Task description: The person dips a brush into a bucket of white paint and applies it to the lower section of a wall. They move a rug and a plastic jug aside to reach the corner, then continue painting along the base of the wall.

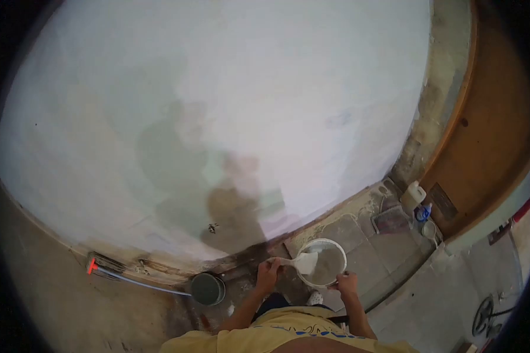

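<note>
My left hand (268,274) is closed round the handle of a wide white scraper (305,263), whose blade lies over the opening of a white bucket (343,257). Greyish-white material (328,262) shows inside the bucket. At the bucket's lower right rim, my right hand (345,283) is closed on the rim or handle; which of the two is too small to tell. The bucket is just in front of my body, near the foot of a white wall (312,117).
A dark bucket (208,289) with a blue hose (141,281) stands at lower left. Along the right are a white jug (415,193), a ladle-like pot (429,229), a grey mat (390,220) and a brown door (483,117). A black wheel-like object (483,316) lies at lower right.
</note>
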Demonstrator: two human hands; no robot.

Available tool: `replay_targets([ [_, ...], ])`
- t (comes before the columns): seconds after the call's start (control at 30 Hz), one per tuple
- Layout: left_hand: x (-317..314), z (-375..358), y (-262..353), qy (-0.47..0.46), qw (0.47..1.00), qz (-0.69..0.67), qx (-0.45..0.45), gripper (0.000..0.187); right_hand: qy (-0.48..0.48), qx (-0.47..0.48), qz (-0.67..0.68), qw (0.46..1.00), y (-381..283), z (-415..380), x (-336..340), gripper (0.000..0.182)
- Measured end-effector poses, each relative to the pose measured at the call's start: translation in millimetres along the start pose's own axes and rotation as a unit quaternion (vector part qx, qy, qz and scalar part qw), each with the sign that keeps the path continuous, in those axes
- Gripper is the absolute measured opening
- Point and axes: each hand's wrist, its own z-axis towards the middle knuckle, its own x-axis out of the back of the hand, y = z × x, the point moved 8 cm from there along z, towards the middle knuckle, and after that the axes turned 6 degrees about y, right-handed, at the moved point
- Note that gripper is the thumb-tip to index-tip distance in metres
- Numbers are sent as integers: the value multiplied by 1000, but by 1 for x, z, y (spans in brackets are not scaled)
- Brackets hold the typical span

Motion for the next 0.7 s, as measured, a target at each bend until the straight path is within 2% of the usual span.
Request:
replay_targets([
  [0.17, -16, -10, -23, 75, 996, -24, 36, 27, -90, 14, -19, 996, -22, 32, -6, 51],
  [0.33, -44, -7, -6, 89, 996, 13, 21, 29, -47, 13, -9, 999, -43, 50, 9, 50],
  [0.43, -58, 12, -2, 98, 994, 31, -27, 30, -60, -4, -50, 997, -64, 61, 7, 50],
  [0.5, -74, 25, 2, 84, 994, 71, -15, 31, -74, -15, -32, 997, -81, 72, 1, 50],
  [0.57, -89, 37, 13, 88, 995, 47, -16, 33, -79, -28, -15, 996, -79, 90, 1, 50],
  [0.63, -102, 71, 17, 108, 993, -17, -52, 34, -101, 31, -17, 994, -95, 126, -8, 49],
  [0.7, -110, 79, 18, 105, 993, 22, -40, 33, -175, -41, -58, 982, -106, 147, -9, 61],
])
